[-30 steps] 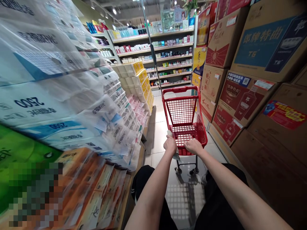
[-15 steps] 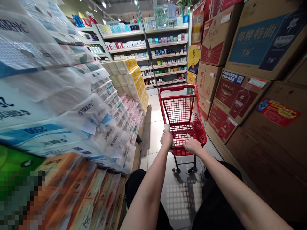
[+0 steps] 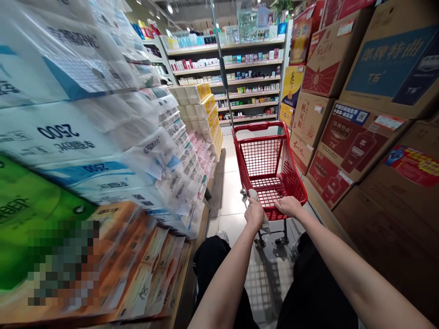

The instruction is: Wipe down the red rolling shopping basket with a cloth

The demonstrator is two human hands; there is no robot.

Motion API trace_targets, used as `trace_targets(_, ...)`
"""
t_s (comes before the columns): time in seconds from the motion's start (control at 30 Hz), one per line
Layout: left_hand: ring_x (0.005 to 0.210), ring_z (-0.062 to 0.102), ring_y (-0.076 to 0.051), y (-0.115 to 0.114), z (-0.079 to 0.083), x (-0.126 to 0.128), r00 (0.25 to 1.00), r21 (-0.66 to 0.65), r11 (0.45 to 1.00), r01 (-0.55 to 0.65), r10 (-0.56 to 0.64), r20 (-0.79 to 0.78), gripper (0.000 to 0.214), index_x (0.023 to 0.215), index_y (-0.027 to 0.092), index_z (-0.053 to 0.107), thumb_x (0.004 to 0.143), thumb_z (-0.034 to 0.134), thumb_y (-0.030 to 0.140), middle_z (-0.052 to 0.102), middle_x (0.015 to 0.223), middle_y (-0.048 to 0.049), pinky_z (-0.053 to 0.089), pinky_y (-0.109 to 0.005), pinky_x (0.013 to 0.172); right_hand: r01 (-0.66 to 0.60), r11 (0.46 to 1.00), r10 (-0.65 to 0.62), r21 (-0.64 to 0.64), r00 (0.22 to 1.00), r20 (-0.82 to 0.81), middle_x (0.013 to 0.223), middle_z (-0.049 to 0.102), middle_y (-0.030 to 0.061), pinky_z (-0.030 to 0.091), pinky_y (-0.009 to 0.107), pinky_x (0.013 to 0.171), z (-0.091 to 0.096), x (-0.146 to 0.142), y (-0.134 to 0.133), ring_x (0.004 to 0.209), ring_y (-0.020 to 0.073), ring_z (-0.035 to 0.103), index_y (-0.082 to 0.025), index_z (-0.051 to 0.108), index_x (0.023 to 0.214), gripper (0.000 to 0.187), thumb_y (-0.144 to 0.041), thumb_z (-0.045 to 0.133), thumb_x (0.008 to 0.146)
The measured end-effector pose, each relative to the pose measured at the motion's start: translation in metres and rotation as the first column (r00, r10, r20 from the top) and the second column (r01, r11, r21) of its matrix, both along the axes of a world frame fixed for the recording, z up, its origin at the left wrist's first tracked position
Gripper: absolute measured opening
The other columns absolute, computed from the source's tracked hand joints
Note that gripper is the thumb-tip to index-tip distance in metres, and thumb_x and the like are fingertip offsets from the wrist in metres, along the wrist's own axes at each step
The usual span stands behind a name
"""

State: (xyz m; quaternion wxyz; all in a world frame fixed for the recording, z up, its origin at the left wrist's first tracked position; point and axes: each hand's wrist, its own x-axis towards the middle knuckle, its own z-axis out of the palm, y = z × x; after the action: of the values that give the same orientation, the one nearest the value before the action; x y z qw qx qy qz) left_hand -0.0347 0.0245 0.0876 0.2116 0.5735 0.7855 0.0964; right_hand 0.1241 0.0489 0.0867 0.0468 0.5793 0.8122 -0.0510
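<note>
Ahead of me stands a red plastic shopping cart (image 3: pixel 297 176), its mesh basket holding nothing I can see. My left hand (image 3: pixel 255 214) is closed around a crumpled greyish-white cloth (image 3: pixel 253 195) at the basket's near left corner. Part of the cloth hangs beside the wrist; whether it touches the cart I cannot tell. My right hand (image 3: pixel 290 206) wraps over the near rim of the basket, fingers curled inward. A thin pole (image 3: pixel 223 75) rises from the cart's far left corner.
Plastic-wrapped tissue packs (image 3: pixel 113 141) are stacked close on the left, above orange packs (image 3: pixel 137 260). Cardboard cartons (image 3: pixel 346 137) line the right side. Shelves of small boxes and bottles (image 3: pixel 236 59) stand across the aisle's far end. Pale floor tiles (image 3: pixel 226 183) run between.
The view has turned slightly left, so everything sits further right. My left hand has slid nearer along the cart's left corner, and more of the cloth now shows. My right hand stays on the rim.
</note>
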Motion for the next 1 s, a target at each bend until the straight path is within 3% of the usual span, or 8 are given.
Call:
trace_targets(0.2,0.094,0.062,-0.027,0.043,0.011,-0.015,0.998,0.067,0.997,-0.041,0.043,-0.036,0.04,0.12,0.007,0.032,0.092,0.019,0.032,0.064,0.101,-0.0208,0.044,-0.035,0.075,-0.022,1.0,0.022,0.015,1.0,0.007,0.089,0.069,0.0111,0.039,0.027,0.073,-0.002,-0.008,0.004,0.085,0.0217,0.062,-0.015,0.07,0.081,0.054,-0.037,0.022,0.091)
trace_targets(0.33,0.092,0.062,-0.026,0.058,0.006,-0.019,0.999,0.118,0.993,-0.031,0.036,-0.036,0.039,0.122,0.008,0.03,0.091,0.022,0.031,0.065,0.098,-0.0191,0.043,-0.034,0.075,-0.021,1.0,0.021,0.005,0.999,0.025,0.091,0.068,0.0122,0.038,0.028,0.074,-0.003,-0.008,0.012,0.087,0.0222,0.062,-0.015,0.07,0.083,0.054,-0.037,0.022,0.091)
trace_targets(0.57,0.093,0.062,-0.026,0.055,-0.003,-0.012,0.999,0.13,0.991,-0.023,0.02,0.029,0.042,0.12,0.01,0.029,0.091,0.021,0.039,0.064,0.099,-0.0193,0.043,-0.034,0.075,0.072,0.997,-0.07,-0.028,0.996,0.057,0.098,0.067,0.0143,0.038,0.032,0.078,-0.001,-0.008,0.022,0.093,0.0235,0.061,-0.014,0.068,0.089,0.053,-0.035,0.02,0.091)
trace_targets(0.67,0.093,0.062,-0.026,0.052,-0.002,-0.005,0.998,0.12,0.991,-0.052,0.047,0.043,0.041,0.118,0.011,0.03,0.091,0.021,0.04,0.063,0.1,-0.0199,0.044,-0.034,0.073,0.202,0.979,-0.202,0.005,0.979,-0.029,0.098,0.067,0.0148,0.039,0.032,0.077,-0.001,-0.027,0.024,0.094,0.0235,0.061,-0.013,0.068,0.092,0.059,-0.035,0.013,0.092)
trace_targets(0.8,0.09,0.063,-0.026,0.044,-0.004,0.004,0.995,0.148,0.984,-0.096,0.096,0.006,0.039,0.115,0.011,0.033,0.091,0.02,0.04,0.064,0.097,-0.0185,0.046,-0.034,0.07,0.364,0.927,-0.373,-0.087,0.92,-0.119,0.101,0.066,0.0156,0.041,0.032,0.073,-0.005,-0.054,0.021,0.094,0.0245,0.061,-0.014,0.067,0.098,0.07,-0.042,0.004,0.091)
trace_targets(0.9,0.086,0.064,-0.026,0.039,-0.008,0.006,0.996,0.175,0.981,-0.084,0.088,-0.017,0.038,0.115,0.011,0.033,0.091,0.021,0.038,0.064,0.093,-0.0172,0.047,-0.034,0.067,0.345,0.936,-0.351,-0.072,0.93,-0.113,0.1,0.067,0.0156,0.04,0.033,0.076,-0.009,-0.06,0.014,0.094,0.0247,0.061,-0.014,0.069,0.097,0.07,-0.043,0.006,0.091)
trace_targets(1.0,0.085,0.064,-0.027,0.041,-0.007,0.002,0.998,0.179,0.982,-0.062,0.066,-0.019,0.036,0.114,0.01,0.035,0.09,0.025,0.035,0.065,0.091,-0.0164,0.047,-0.035,0.069,0.218,0.976,-0.217,0.001,0.97,-0.109,0.096,0.068,0.0146,0.039,0.032,0.079,-0.01,-0.057,0.006,0.091,0.023,0.062,-0.014,0.07,0.092,0.068,-0.042,0.008,0.092)
